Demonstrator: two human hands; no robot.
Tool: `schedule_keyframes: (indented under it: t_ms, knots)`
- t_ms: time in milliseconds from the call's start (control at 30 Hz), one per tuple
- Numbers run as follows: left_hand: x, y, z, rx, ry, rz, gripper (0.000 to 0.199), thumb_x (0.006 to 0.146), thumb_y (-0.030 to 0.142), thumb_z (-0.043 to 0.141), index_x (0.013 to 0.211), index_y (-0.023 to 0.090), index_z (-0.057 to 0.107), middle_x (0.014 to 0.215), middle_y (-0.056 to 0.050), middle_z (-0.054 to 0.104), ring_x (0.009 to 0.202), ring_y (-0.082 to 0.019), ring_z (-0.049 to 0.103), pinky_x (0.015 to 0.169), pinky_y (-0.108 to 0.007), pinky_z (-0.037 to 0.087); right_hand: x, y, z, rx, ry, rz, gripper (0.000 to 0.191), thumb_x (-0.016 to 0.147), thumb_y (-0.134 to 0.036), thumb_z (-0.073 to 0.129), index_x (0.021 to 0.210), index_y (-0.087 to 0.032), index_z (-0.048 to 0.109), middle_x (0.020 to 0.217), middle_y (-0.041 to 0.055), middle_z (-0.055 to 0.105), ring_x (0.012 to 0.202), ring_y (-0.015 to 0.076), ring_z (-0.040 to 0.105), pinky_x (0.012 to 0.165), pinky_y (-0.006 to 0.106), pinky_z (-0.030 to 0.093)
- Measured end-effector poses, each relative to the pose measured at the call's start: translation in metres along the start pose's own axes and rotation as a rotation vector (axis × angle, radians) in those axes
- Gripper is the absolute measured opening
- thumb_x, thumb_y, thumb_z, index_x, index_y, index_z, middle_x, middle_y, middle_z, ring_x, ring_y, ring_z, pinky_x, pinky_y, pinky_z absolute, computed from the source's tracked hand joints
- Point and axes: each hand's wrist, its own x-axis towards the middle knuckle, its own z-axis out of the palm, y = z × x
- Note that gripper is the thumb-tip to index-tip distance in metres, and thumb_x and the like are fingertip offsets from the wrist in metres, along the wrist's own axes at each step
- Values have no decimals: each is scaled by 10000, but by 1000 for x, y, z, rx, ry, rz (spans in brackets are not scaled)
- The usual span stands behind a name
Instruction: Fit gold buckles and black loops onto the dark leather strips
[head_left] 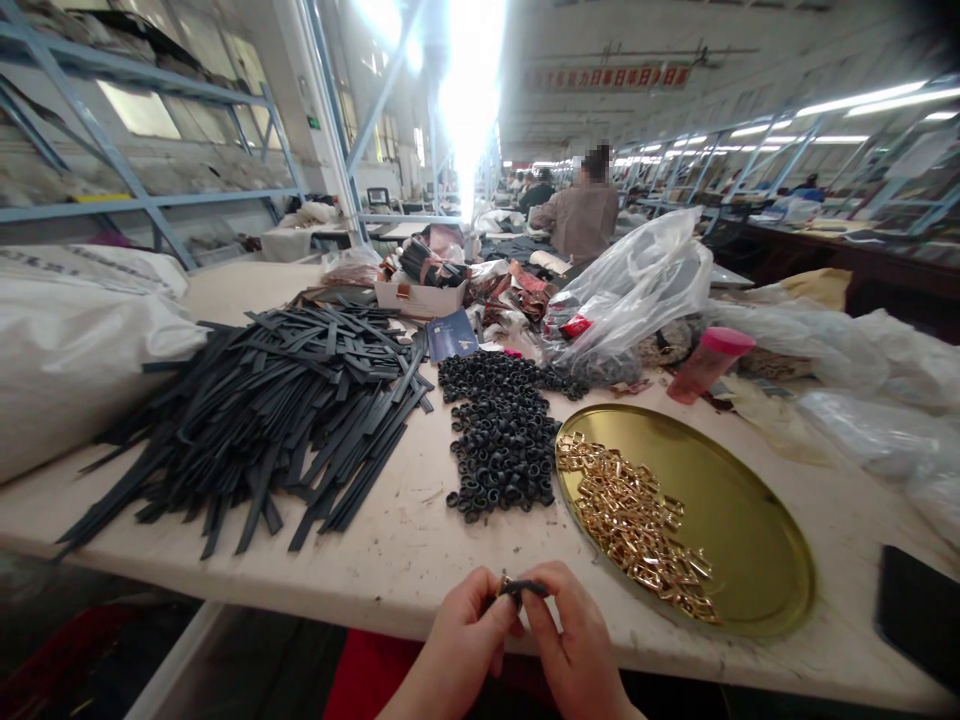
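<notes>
At the front edge of the table, my left hand (474,625) and my right hand (564,628) meet, fingers closed on a short black strap (534,588). The strap bends between the fingertips, and a small gold piece shows beside my left fingers; its shape is partly hidden. Just beyond my hands lies a heap of small black loops (502,440). To the right, a round gold tray (750,540) bears a pile of gold buckles (637,515). Many flat black strips (292,400) are heaped on the left.
Behind the loops are a blue booklet (452,335), a white box (420,298) and a clear plastic bag (637,290). A pink-lidded jar (709,365) stands beyond the tray. A white sack (67,370) is at left, a dark flat object (919,610) at right. A person (589,215) sits farther back.
</notes>
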Motion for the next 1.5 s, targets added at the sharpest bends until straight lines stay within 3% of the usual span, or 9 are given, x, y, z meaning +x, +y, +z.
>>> schedule_keyframes:
  t_ms: [233,400,567,700,800,1033,1200,1367,1500]
  knots:
    - [-5,3,-8,189,13,-20,254,743,404,501,636,191,413,504,71,463,370,-50,326,390,-189,218,9,10,8,225,-148,310,176,724,-334,558,652,-179,515,579,-38,482,565,126,446,532,230,360]
    - [12,-7,-23,106,-2,-54,301,680,445,556,644,202,383,457,85,441,342,-47,317,349,-171,210,17,14,9,229,-241,219,259,751,-405,533,624,-179,516,557,-39,471,561,121,432,533,231,344]
    - [27,-8,-28,95,30,13,373,702,398,541,980,174,431,548,70,513,398,-72,431,400,-174,331,67,18,-8,-181,-269,17,297,860,-369,385,724,-184,573,671,11,552,659,158,524,601,255,390]
    - [33,-8,-29,141,37,10,320,759,448,444,870,151,484,497,69,477,361,-56,379,377,-168,285,107,25,-6,-743,-158,-169,163,825,-157,444,852,-193,601,815,58,584,755,188,533,676,286,366]
    - [38,-15,-29,149,83,-14,335,754,492,436,829,166,467,461,85,455,321,-47,310,337,-161,223,117,30,3,-811,-172,-168,179,802,-93,448,761,-179,599,772,74,586,740,202,531,675,301,346]
    - [47,-15,-30,182,177,30,379,764,550,402,791,177,465,412,92,442,285,-48,283,323,-166,191,121,22,0,-559,-152,-41,166,786,-127,429,718,-168,574,768,76,598,761,206,541,703,319,369]
    - [44,1,-26,206,216,110,351,781,514,397,764,176,490,433,81,451,313,-57,310,338,-166,217,99,2,-8,-228,-306,133,187,798,-251,394,724,-163,541,625,15,613,529,124,542,489,227,408]
    - [32,3,-15,284,158,126,273,782,418,434,689,175,517,399,90,405,353,-68,341,402,-173,272,68,-7,-10,368,-378,487,200,757,-356,487,760,-157,506,531,-41,557,383,51,417,403,170,306]
    - [23,3,-10,302,118,79,244,779,384,418,667,181,493,405,92,386,368,-75,341,413,-178,285,54,0,-11,427,-334,422,349,723,-482,527,822,-148,540,516,-46,546,379,57,408,393,182,291]
